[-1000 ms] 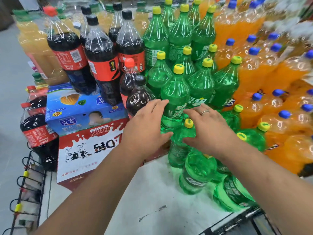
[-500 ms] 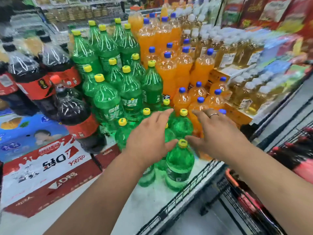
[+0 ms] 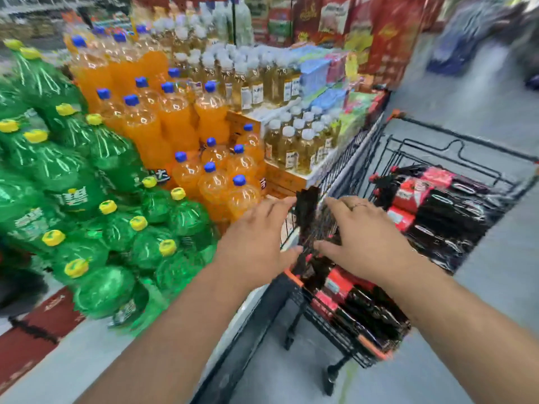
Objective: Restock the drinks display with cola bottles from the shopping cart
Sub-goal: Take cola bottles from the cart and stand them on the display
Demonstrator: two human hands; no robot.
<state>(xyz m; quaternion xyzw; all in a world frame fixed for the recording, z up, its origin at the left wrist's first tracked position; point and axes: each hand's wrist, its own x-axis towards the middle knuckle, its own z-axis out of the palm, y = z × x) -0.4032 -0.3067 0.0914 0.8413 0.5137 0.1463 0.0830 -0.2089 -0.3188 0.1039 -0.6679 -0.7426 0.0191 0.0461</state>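
Black wire cart [image 3: 350, 161] of cola bottles [image 3: 437, 211] below left hand [image 3: 256, 243] and right hand [image 3: 361, 240], fingers loosely spread.

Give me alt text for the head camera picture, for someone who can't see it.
The left hand and right hand, both open, reach toward a shopping cart loaded with cola bottles lying flat. Left of it stand stacked green bottles and orange bottles. The picture is motion-blurred.
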